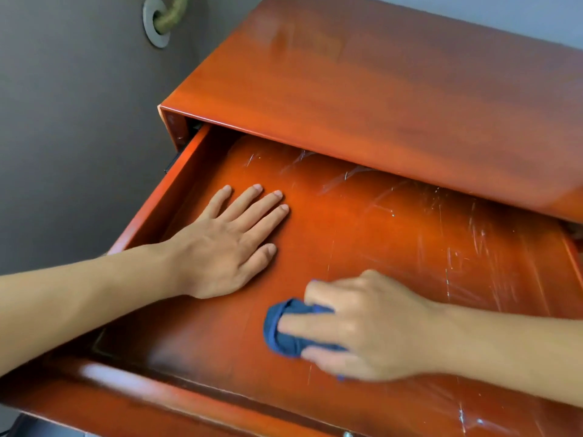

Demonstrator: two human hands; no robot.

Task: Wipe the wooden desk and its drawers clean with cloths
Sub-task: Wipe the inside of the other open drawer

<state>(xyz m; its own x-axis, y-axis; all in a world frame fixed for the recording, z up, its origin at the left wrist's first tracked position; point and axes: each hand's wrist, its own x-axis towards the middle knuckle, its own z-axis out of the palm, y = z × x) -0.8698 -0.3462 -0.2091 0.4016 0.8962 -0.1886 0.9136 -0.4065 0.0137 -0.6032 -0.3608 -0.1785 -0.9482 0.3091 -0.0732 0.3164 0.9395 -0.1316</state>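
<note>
1. At about ten o'clock in the view a grey wall [79, 121] fills the upper left corner, and a grey ring fitting [155, 22] is set in it with a greenish cord [172, 12] passing through.

2. The left hand [227, 241] reaches in from nine o'clock, its bare forearm crossing the left wall of the drawer [378, 234]. It lies palm down on the drawer floor with the fingers [252, 206] straight and spread a little, pointing toward two o'clock; it holds nothing.

3. The drawer is pulled out from under the desk top [362, 89], which runs across the frame from eleven o'clock to three o'clock. Both are glossy reddish-orange wood. The drawer floor shows pale scratches and smears, thickest toward three o'clock.

4. The blue cloth [284, 332] lies bunched on the drawer floor at about six o'clock (near the drawer's front edge). It is just below and to the right of the left hand and apart from it.

5. The right hand [372, 326] comes in from four o'clock and presses down on the cloth. Its fingers [303, 326] curl over the bundle, so that the cloth bulges out past the fingertips toward nine o'clock and shows between them; a scrap of blue also peeks out under the hand's lower edge. This hand and the cloth are blurred.

6. The drawer's front rail [126, 383] crosses the bottom of the view, from eight o'clock toward five o'clock.
</note>
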